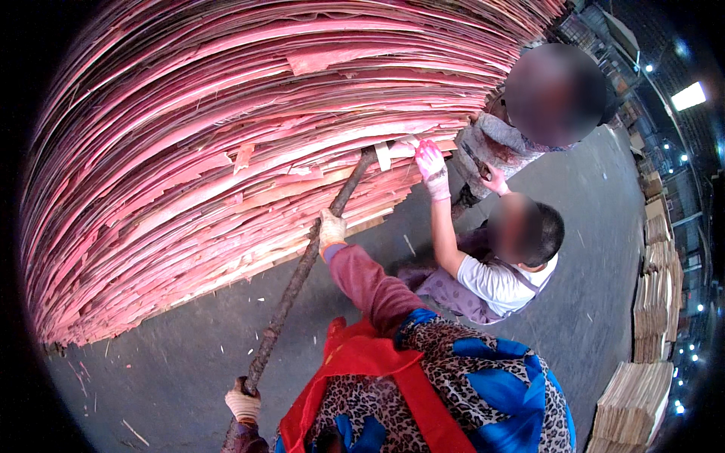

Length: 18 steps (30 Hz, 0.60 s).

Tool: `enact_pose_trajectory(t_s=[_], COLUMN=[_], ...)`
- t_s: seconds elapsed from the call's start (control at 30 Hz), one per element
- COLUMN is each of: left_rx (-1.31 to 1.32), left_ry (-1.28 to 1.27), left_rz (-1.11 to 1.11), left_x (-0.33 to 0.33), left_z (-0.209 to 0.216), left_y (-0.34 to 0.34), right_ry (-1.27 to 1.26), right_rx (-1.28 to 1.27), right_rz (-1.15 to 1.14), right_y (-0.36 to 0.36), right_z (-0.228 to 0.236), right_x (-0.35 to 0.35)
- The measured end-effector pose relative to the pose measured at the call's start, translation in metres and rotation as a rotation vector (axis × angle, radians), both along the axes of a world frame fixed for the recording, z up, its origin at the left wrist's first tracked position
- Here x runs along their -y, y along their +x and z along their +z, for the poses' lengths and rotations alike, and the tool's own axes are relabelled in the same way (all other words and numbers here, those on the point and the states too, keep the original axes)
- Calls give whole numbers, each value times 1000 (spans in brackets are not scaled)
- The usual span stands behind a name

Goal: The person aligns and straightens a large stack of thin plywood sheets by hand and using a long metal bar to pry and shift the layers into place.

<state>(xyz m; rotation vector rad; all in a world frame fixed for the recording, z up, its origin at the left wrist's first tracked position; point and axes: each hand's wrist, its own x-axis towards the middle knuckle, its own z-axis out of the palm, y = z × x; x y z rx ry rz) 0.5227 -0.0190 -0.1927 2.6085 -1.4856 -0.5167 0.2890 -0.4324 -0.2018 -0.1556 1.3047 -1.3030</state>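
Note:
A long rough wooden pole (283,306), like a bark-covered branch, slants from the lower left up to the stack. My left hand (243,402), in a pale knit glove, is closed round its lower part. Higher up, my right hand (331,229), gloved too, grips the same pole with the arm stretched forward. The pole's far end meets the side of a tall stack of pink-edged wood veneer sheets (249,158); whether it goes in between sheets, I cannot tell. Beside that end, a small whitish piece (384,157) sticks out of the stack.
A crouching co-worker in a white shirt (491,285) reaches a pink-stained gloved hand (430,162) to the stack's edge. Another person in a stained grey jacket (491,147) stands just beyond. More sheet piles (630,404) line the right. Splinters lie on the dark floor (174,370).

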Motion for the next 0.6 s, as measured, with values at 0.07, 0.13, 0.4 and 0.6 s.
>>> enact_pose_trajectory(t_s=[0.07,0.13,0.4,0.6], left_rx=[-30,-39,-31,-54], left_ry=[16,33,-13,-5], left_rz=[19,29,-17,21], left_x=[-2,-4,0,-3], left_z=[-2,-3,-3,-5], left_y=[0,1,2,2], right_ry=[-12,-23,-39,-32], right_rx=[25,36,17,29], right_rz=[-5,-7,0,17], right_y=[1,1,-2,-1], right_z=[1,0,-9,-4], right_x=[-1,0,2,-2])
